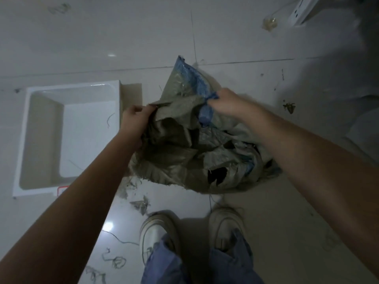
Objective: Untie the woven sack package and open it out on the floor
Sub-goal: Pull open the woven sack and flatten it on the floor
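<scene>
A crumpled grey-green woven sack [180, 152] with blue edging lies on the tiled floor in front of my feet. Its fabric is torn, with a dark hole near its lower right. My left hand [136, 117] pinches the sack's left flap at its upper edge. My right hand [225, 103] grips a blue strip of the sack near the top middle. One pointed corner of the sack stands up behind my hands. What is inside the sack is hidden by folds.
A white rectangular basin [41, 95] lies on the floor at the left, with a cardboard piece [132, 95] beside it. Loose threads and sack scraps litter the tiles. A white power strip [303, 11] sits top right. My two white shoes [158, 230] stand just below the sack.
</scene>
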Demonstrator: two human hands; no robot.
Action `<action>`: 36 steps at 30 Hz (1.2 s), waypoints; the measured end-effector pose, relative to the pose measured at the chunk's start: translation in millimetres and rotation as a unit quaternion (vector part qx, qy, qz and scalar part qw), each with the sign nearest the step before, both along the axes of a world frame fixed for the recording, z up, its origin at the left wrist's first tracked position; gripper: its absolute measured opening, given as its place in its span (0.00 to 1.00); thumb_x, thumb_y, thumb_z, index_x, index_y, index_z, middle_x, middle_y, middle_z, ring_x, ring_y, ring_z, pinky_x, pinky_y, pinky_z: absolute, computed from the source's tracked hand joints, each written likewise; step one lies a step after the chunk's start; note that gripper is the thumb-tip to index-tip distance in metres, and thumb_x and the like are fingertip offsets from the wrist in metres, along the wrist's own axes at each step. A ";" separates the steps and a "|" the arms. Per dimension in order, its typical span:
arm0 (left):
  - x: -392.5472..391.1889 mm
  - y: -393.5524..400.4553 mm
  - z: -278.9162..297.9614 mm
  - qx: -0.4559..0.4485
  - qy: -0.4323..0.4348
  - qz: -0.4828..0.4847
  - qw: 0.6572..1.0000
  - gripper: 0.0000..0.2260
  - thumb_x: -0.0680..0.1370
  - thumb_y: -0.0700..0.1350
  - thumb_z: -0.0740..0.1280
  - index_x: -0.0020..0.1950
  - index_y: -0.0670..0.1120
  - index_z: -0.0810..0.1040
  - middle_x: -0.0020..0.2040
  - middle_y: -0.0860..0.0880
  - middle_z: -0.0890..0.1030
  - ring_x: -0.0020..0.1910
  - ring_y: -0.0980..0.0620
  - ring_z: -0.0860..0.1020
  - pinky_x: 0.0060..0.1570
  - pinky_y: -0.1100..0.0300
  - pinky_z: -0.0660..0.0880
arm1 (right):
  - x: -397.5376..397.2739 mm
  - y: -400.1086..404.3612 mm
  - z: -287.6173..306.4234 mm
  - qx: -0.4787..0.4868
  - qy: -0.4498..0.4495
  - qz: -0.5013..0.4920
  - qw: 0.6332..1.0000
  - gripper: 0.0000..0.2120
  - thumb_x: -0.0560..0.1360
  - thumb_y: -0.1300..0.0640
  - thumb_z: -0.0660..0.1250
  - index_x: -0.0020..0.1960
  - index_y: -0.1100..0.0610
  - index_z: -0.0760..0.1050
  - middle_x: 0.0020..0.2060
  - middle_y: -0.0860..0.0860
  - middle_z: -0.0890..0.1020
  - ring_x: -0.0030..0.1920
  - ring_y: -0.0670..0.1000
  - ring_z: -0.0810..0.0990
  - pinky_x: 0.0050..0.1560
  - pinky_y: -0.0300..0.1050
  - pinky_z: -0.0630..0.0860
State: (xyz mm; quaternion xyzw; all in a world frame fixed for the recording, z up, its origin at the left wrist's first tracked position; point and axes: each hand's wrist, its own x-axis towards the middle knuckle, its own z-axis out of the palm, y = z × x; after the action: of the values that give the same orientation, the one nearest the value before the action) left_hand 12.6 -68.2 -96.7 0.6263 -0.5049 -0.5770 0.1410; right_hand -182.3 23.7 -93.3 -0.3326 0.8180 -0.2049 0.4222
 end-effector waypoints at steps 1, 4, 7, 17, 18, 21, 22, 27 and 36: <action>4.2 -6.7 -0.9 0.030 -0.002 -0.006 1.000 0.16 0.72 0.51 0.70 0.53 0.41 0.77 0.43 0.45 0.80 0.42 0.48 0.79 0.37 0.60 0.76 | -7.2 -0.6 4.8 0.003 -0.052 -0.044 0.998 0.07 0.74 0.62 0.60 0.38 0.59 0.72 0.38 0.54 0.75 0.39 0.51 0.74 0.38 0.37 0.70; 13.7 -19.9 -0.7 0.144 -0.017 -0.065 0.987 0.18 0.70 0.51 0.71 0.53 0.40 0.78 0.43 0.43 0.82 0.41 0.47 0.80 0.39 0.59 0.77 | -23.0 5.2 8.4 0.038 -0.176 -0.119 0.977 0.10 0.72 0.62 0.62 0.52 0.62 0.75 0.46 0.59 0.80 0.45 0.57 0.80 0.50 0.50 0.78; 7.8 -24.0 -6.9 0.230 -0.052 -0.107 0.966 0.09 0.74 0.45 0.62 0.40 0.40 0.76 0.30 0.45 0.79 0.32 0.48 0.75 0.34 0.63 0.73 | -28.0 7.3 -4.6 0.096 -0.162 -0.112 0.976 0.09 0.73 0.62 0.62 0.52 0.63 0.73 0.42 0.58 0.79 0.39 0.55 0.78 0.40 0.46 0.76; -33.8 7.2 -5.3 -0.229 -0.313 -0.353 0.851 0.29 0.77 0.54 0.61 0.71 0.39 0.61 0.71 0.37 0.63 0.70 0.38 0.63 0.68 0.44 0.61 | -11.2 9.9 -12.5 -0.091 0.080 -0.138 0.983 0.14 0.73 0.48 0.63 0.49 0.58 0.70 0.47 0.53 0.74 0.48 0.52 0.73 0.43 0.43 0.69; -37.2 14.6 4.3 -0.310 -0.286 -0.387 0.820 0.29 0.75 0.56 0.62 0.70 0.41 0.62 0.70 0.39 0.65 0.69 0.39 0.64 0.68 0.44 0.61 | -10.7 16.2 -1.6 -0.130 0.151 -0.129 0.971 0.17 0.72 0.47 0.63 0.52 0.59 0.70 0.51 0.54 0.74 0.51 0.52 0.73 0.48 0.46 0.70; -42.9 33.5 5.8 -0.383 -0.277 -0.513 0.717 0.42 0.68 0.64 0.66 0.75 0.46 0.55 0.74 0.41 0.59 0.74 0.41 0.59 0.72 0.40 0.57 | 1.5 50.9 30.0 -0.079 0.329 -0.074 0.938 0.34 0.68 0.38 0.65 0.62 0.62 0.66 0.60 0.58 0.71 0.60 0.58 0.70 0.57 0.54 0.70; -46.2 39.2 -0.6 -0.373 -0.303 -0.544 0.688 0.47 0.66 0.66 0.68 0.77 0.46 0.51 0.76 0.41 0.56 0.75 0.40 0.56 0.72 0.37 0.55 | 8.5 66.1 33.2 -0.011 0.343 -0.050 0.938 0.40 0.67 0.34 0.65 0.66 0.62 0.62 0.64 0.60 0.68 0.64 0.60 0.68 0.60 0.57 0.69; -52.7 55.1 -36.6 -0.361 -0.371 -0.549 0.657 0.47 0.69 0.61 0.69 0.77 0.43 0.47 0.76 0.39 0.55 0.75 0.38 0.56 0.70 0.38 0.58 | 37.4 118.9 -11.9 0.224 0.299 -0.010 0.928 0.52 0.68 0.32 0.64 0.75 0.62 0.44 0.73 0.65 0.55 0.73 0.68 0.56 0.68 0.65 0.62; -37.7 31.2 -27.7 -0.242 -0.104 -0.209 0.942 0.15 0.72 0.42 0.61 0.56 0.44 0.80 0.54 0.41 0.82 0.55 0.42 0.79 0.54 0.53 0.74 | -6.9 120.6 -22.2 -0.021 -0.053 -0.219 0.974 0.09 0.72 0.63 0.69 0.52 0.58 0.78 0.48 0.55 0.82 0.46 0.52 0.80 0.47 0.42 0.75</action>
State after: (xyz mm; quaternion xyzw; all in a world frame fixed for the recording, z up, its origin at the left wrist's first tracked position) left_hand -25.1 -37.0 -124.4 0.5103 -0.7607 -0.3853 0.1116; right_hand -189.1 144.3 -115.4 -0.1431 0.8429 -0.3269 0.4027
